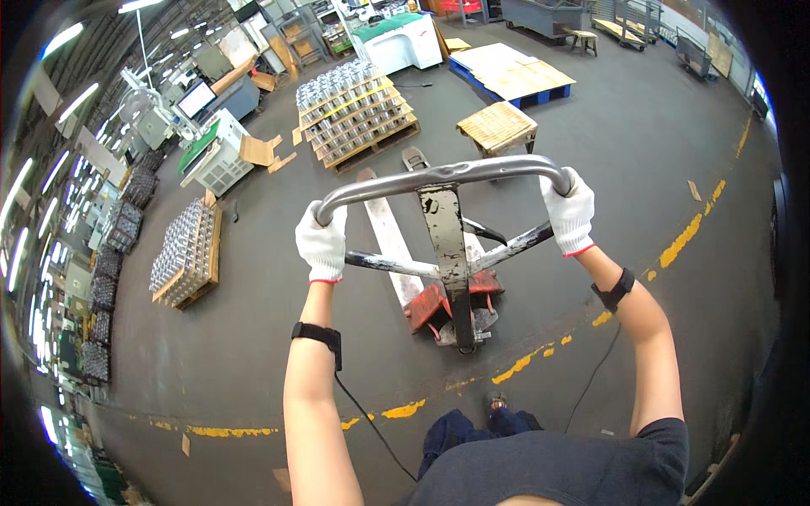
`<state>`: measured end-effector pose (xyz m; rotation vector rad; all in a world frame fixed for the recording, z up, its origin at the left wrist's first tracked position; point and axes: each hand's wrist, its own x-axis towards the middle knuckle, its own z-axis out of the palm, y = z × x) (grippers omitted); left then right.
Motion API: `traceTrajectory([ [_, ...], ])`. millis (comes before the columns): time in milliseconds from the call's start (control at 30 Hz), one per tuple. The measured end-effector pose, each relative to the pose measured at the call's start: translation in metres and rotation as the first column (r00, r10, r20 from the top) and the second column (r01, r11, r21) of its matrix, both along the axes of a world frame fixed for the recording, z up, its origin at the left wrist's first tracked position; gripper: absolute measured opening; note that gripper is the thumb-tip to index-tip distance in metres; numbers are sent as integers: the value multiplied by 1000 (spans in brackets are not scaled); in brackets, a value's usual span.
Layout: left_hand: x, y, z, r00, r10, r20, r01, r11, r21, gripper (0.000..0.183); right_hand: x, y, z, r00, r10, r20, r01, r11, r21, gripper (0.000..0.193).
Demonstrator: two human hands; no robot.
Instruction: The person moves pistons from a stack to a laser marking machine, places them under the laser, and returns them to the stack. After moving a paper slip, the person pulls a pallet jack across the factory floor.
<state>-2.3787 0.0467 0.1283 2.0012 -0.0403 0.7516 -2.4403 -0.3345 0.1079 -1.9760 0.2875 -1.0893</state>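
Note:
Both my hands wear white knitted gloves with red cuffs. My left hand [322,243] is wrapped round the left bend of a pallet truck's handle [445,174], a worn grey metal loop. Around the right bend of the same handle, my right hand [569,212] is closed. The handle's scuffed white and black shaft [447,261] runs down to the red base [429,309] of the pallet truck. Its two long forks [393,240], pale and worn, point away from me. A small dark lever [483,229] sticks out beside the shaft.
Ahead stands a pallet stacked with layers of metal cylinders [359,110]; another such stack [187,253] is at left. A wooden-topped stool [498,126] and a blue pallet with boards [513,72] lie beyond. White machines [221,153] stand far left. Worn yellow lines [679,240] cross the floor.

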Motion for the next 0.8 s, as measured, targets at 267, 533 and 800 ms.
traceTrajectory([
  [267, 150, -33, 3, 990, 96, 103, -109, 986, 125, 15, 174, -38, -3, 996, 49, 75, -49, 999, 4, 16],
  [533, 264, -71, 11, 983, 172, 64, -179, 974, 135, 21, 372, -79, -24, 976, 176, 132, -183, 982, 44, 10],
  [800, 349, -63, 12, 985, 118, 128, -121, 993, 14, 16, 545, -65, -27, 985, 161, 63, -160, 987, -28, 18],
])
